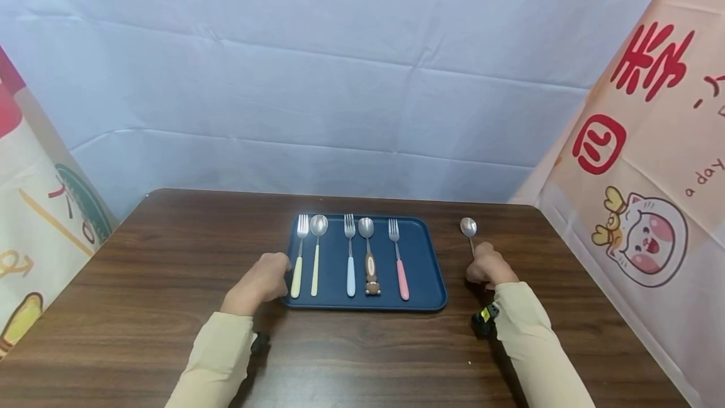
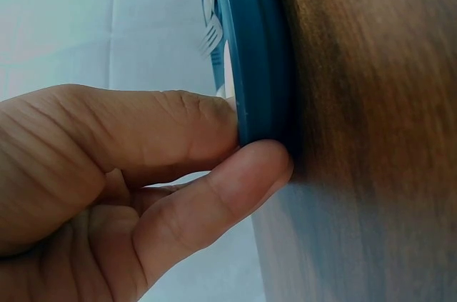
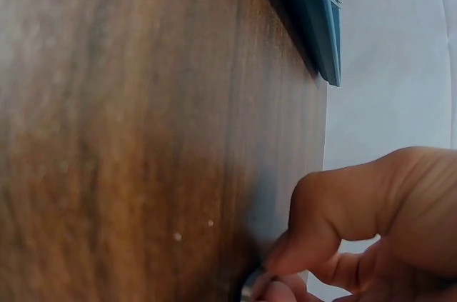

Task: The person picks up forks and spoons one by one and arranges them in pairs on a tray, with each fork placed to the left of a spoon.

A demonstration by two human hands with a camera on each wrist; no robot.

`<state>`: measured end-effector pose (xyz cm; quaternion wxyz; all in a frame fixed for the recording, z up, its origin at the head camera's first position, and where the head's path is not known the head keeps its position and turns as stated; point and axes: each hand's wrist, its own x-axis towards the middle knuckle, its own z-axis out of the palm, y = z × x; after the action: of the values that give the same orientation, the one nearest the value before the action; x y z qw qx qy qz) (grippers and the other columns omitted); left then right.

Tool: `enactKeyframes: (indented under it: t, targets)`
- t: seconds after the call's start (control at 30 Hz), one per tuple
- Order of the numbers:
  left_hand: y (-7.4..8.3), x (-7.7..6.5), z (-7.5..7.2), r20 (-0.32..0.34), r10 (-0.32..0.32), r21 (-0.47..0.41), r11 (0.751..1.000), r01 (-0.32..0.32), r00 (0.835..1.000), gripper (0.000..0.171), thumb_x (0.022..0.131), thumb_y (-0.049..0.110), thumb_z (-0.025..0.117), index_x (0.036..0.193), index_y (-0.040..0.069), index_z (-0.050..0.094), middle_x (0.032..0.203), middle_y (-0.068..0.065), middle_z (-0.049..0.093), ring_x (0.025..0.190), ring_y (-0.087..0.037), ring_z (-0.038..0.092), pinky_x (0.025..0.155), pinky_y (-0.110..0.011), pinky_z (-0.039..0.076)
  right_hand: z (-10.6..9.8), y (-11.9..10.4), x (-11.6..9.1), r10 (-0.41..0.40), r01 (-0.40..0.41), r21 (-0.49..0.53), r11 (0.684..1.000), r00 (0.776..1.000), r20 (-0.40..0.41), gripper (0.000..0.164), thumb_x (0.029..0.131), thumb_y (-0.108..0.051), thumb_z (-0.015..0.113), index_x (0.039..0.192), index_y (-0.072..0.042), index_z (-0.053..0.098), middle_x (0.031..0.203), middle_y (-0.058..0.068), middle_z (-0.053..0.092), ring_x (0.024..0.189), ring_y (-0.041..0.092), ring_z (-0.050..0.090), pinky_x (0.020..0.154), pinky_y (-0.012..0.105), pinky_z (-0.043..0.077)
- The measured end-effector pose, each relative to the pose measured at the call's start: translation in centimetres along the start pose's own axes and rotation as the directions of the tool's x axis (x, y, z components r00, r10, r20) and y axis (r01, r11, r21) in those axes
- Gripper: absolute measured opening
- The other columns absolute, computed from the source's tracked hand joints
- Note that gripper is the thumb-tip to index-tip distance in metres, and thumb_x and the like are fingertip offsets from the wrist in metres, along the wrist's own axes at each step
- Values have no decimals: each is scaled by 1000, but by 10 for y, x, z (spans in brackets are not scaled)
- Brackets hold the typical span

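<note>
My left hand [image 1: 265,279] pinches the left rim of a dark blue tray [image 1: 421,269] between thumb and finger, as the left wrist view shows up close. To the tray's right, my right hand [image 1: 488,265] holds a spoon [image 1: 468,227] by its handle; the bowl points away from me and most of the handle is hidden by the fingers. On the tray lie a pale green fork [image 1: 297,269], a slim yellow spoon [image 1: 315,266], a light blue fork [image 1: 350,269], a brown bear-handled spoon [image 1: 370,266] and a pink fork [image 1: 401,272], their handles toward me.
The brown wooden table [image 1: 368,364] bears the tray near its far edge. A pale cloth [image 1: 317,80] hangs behind it, with printed cloths on the left [image 1: 51,225] and right [image 1: 640,206]. A wrist camera [image 1: 484,321] sits under the right sleeve.
</note>
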<state>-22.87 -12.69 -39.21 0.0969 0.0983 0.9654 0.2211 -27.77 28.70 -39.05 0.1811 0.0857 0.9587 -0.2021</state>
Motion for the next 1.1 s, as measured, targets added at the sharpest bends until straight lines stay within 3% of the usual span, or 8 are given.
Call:
enactKeyframes:
  t: [0.1, 0.27, 0.5, 0.67, 0.87, 1.1]
  targets:
    - [0, 0, 0, 0, -1, 1, 1000, 1, 1000, 30, 71, -16, 59, 100, -10, 62, 88, -14, 58, 67, -22, 48, 56, -31, 41, 0, 0, -1, -12, 11, -25, 1000, 1000, -4, 54, 75, 4, 53, 114, 24, 22, 86, 29, 41, 63, 32, 54, 43, 29, 45]
    - [1, 1, 0, 9, -17, -10, 1000, 17, 1000, 32, 72, -15, 59, 104, -10, 60, 93, -16, 59, 71, -23, 49, 59, -31, 42, -1, 2, -2, -23, 22, -55, 998, 1000, -20, 28, 74, 4, 53, 95, 16, 39, 80, 25, 45, 59, 30, 53, 41, 27, 43]
    - [1, 2, 0, 11, -8, -1, 1000, 8, 1000, 25, 72, -15, 59, 96, -8, 62, 81, -12, 54, 65, -21, 47, 55, -30, 40, -1, 5, -3, -23, 23, -31, 999, 1000, -13, 4, 74, 5, 51, 76, 8, 52, 67, 17, 52, 50, 22, 50, 40, 25, 40]
    - [1, 1, 0, 10, -2, 0, 1000, 2, 1000, 25, 72, -15, 58, 95, -8, 62, 80, -11, 54, 64, -21, 46, 55, -30, 39, 0, 8, -4, -27, 27, 33, 999, 1000, -4, 4, 73, 5, 48, 72, 6, 52, 61, 14, 49, 42, 15, 42, 38, 23, 35]
    - [1, 1, -1, 9, -3, 2, 1000, 3, 1000, 18, 71, -16, 57, 85, -3, 59, 69, -8, 48, 59, -19, 43, 51, -28, 36, -2, 10, -5, -26, 25, 148, 989, 1000, 7, 6, 75, 6, 48, 80, 10, 49, 65, 17, 47, 40, 14, 39, 38, 23, 34]
    - [-1, 1, 0, 6, -3, 4, 1000, 3, 1000, 26, 71, -15, 60, 97, -9, 62, 83, -12, 57, 66, -21, 47, 55, -30, 40, -3, 10, -8, -21, 20, 173, 985, 1000, 3, 11, 74, 8, 50, 84, 11, 48, 71, 20, 48, 43, 17, 44, 40, 25, 39]
